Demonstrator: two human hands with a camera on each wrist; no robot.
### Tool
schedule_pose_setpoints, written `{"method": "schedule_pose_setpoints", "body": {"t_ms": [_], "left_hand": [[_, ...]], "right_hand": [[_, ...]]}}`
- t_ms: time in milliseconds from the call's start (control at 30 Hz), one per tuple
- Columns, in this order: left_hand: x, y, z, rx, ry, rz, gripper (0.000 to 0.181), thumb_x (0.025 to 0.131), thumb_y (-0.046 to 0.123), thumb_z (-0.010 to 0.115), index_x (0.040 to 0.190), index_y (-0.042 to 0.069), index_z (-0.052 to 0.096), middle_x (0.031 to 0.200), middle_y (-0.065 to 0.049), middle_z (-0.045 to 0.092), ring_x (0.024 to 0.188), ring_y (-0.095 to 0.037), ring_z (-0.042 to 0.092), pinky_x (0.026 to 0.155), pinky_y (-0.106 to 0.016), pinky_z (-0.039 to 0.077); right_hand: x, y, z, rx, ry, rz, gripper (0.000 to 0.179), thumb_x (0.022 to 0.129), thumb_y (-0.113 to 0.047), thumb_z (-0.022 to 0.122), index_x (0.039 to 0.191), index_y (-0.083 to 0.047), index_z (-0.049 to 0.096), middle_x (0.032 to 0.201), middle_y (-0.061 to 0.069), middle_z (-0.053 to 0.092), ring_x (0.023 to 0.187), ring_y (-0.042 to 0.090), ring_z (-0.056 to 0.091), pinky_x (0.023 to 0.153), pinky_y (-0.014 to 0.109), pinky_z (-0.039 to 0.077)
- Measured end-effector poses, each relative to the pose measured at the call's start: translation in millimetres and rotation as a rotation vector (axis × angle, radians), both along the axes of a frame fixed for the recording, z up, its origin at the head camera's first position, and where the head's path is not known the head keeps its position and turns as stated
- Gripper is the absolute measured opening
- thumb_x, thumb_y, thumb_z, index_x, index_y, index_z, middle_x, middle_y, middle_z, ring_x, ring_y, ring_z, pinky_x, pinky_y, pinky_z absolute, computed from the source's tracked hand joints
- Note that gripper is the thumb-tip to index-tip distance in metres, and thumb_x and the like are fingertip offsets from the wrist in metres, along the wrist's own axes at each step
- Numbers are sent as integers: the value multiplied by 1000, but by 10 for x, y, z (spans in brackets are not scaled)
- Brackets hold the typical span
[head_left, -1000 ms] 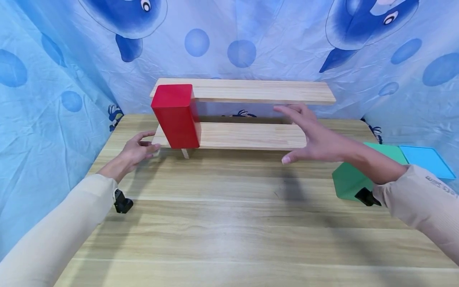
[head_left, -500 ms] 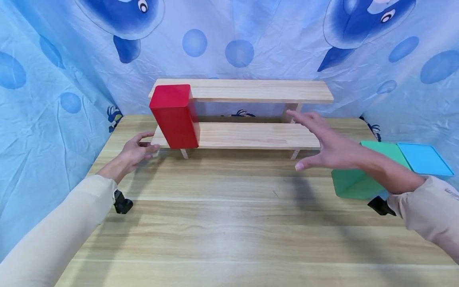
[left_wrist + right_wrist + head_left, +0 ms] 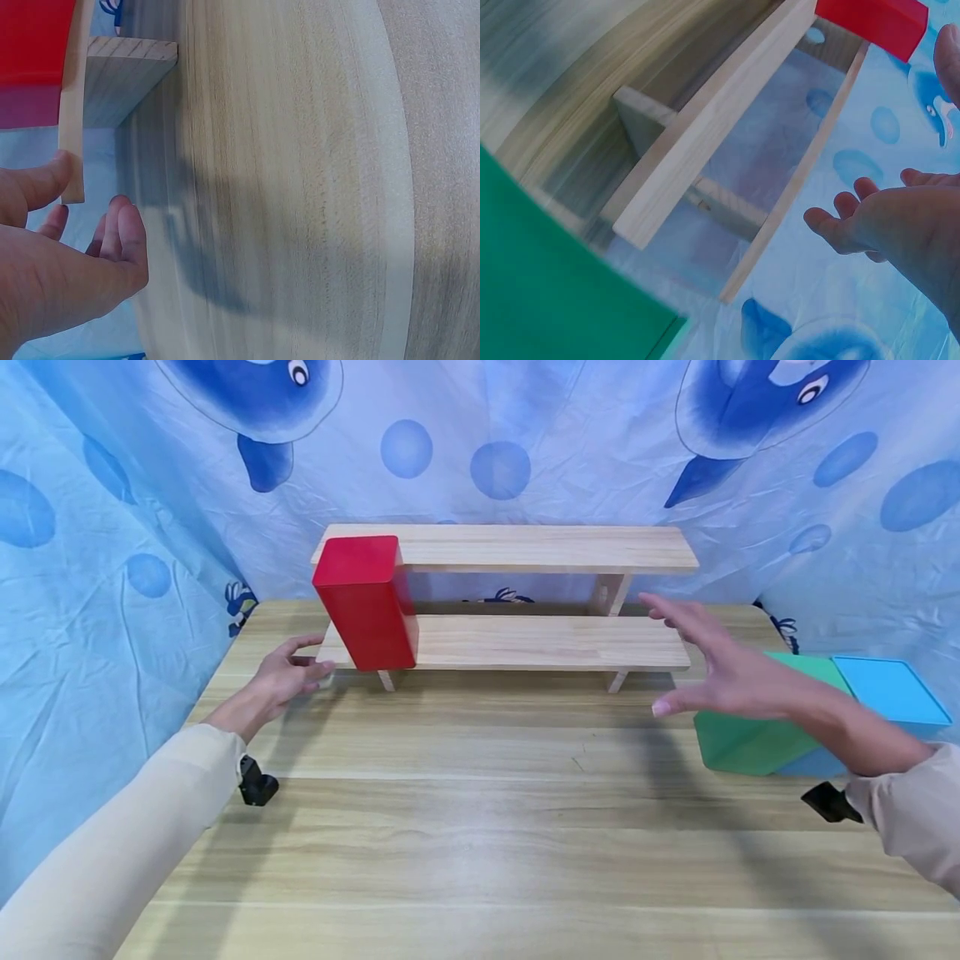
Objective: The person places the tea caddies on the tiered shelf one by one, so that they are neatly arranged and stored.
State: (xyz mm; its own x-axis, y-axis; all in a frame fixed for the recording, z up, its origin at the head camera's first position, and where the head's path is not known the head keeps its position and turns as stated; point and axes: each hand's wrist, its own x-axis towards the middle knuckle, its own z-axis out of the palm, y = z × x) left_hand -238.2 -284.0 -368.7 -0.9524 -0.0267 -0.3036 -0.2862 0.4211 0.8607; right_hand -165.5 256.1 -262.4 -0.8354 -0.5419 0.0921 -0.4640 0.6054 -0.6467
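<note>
A red box [image 3: 367, 610] stands upright at the left end of the lower board of a two-tier wooden shelf [image 3: 540, 642]. My left hand [image 3: 285, 677] holds this board's left end, the thumb on its edge and a finger at its end; the remaining fingers stand apart from the wood in the left wrist view. To the right of the shelf, my right hand [image 3: 727, 668] hovers with thumb and fingers spread and nothing between them. Behind and below its wrist is a green box [image 3: 757, 739], partly covered by the forearm.
A blue box [image 3: 892, 689] stands against the green one at the table's right side. The shelf rests on a wood-grain table [image 3: 465, 827]. A blue curtain with whale pictures [image 3: 465, 410] hangs behind and at both sides.
My right hand has moved right, from in front of the shelf's right end to beside it, nearer the green box. My left hand, the red box and the shelf stay put.
</note>
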Motion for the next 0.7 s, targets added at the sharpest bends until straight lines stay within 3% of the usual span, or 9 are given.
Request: {"method": "schedule_pose_setpoints", "body": {"t_ms": [433,567,633,700], "left_hand": [[-4,10,-5,1,-16,16,76,94,25,62,155,18,18,138,-22,33,119,-34,44,105,-48,40],[-6,9,-8,5,-15,13,75,95,24,62,155,17,18,138,-21,33,119,-34,44,105,-47,40],[-6,5,-9,2,-16,9,75,95,24,62,155,17,17,138,-22,33,119,-34,44,106,-47,40],[-7,6,-5,-2,-19,13,75,95,24,62,155,18,17,139,-22,32,119,-34,44,106,-46,40]], "right_hand": [[89,322,-50,8,92,-39,116,64,-2,88,154,-30,19,153,10,23,131,40,28,96,61,28],[118,410,-77,18,90,-53,115,65,-1,87,154,-30,19,153,6,22,133,32,26,103,37,27],[138,456,-87,29,95,-63,115,66,-1,86,154,-29,18,153,5,22,132,28,26,99,30,26],[162,491,-87,40,82,-84,114,67,-3,86,154,-31,18,154,5,21,133,28,24,100,31,26]]}}
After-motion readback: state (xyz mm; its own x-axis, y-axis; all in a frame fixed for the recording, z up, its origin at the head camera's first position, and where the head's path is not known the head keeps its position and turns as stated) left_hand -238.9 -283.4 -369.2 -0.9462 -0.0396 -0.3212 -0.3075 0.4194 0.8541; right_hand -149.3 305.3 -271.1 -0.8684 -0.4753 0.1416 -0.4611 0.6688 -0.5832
